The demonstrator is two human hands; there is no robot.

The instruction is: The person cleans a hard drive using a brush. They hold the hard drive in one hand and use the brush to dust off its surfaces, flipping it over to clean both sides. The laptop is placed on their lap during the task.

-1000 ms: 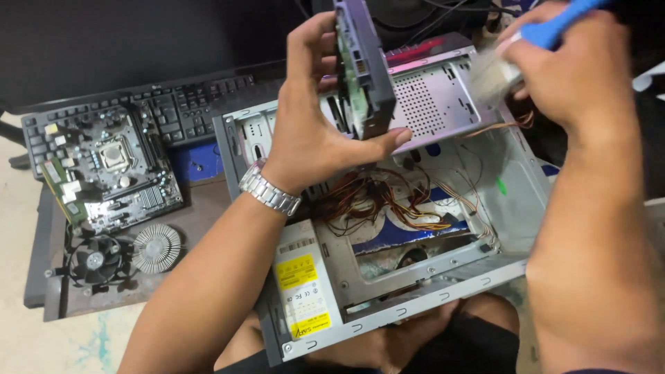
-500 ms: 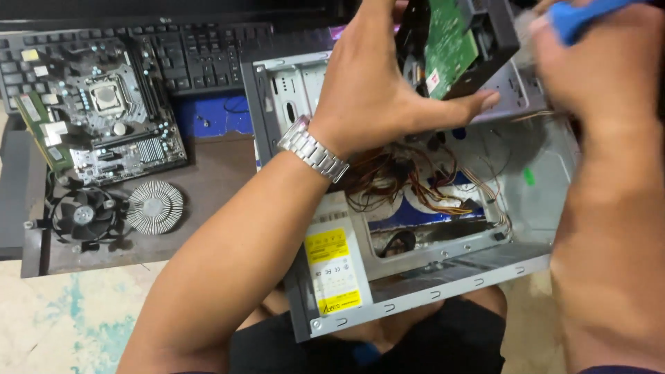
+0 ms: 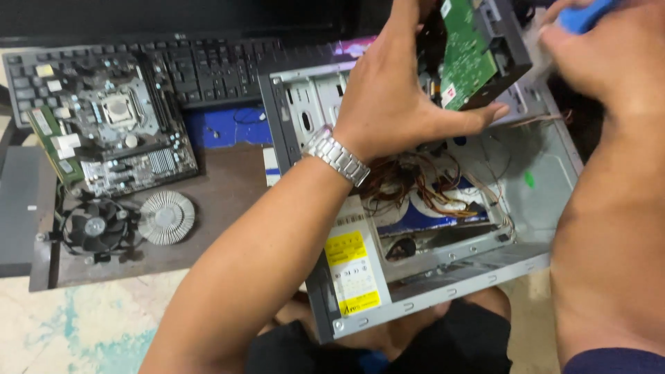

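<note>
Left hand (image 3: 388,104): fingers wrapped round a drive (image 3: 478,52), green circuit board facing us, held up over the open computer case (image 3: 554,173).
Right hand (image 3: 609,55): closed round a blue-handled tool (image 3: 582,14), touching the drive's far side.
Inside the case: orange wires (image 3: 415,187), power supply (image 3: 353,270).
Off left: motherboard (image 3: 118,131), fan (image 3: 93,225), heatsink (image 3: 166,218), keyboard (image 3: 208,66).

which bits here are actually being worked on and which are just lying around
In hand: drive with green circuit board, held by left hand; blue-handled tool in right hand; open computer case.
Lying about: motherboard, keyboard, cooler fan, round heatsink.
</note>
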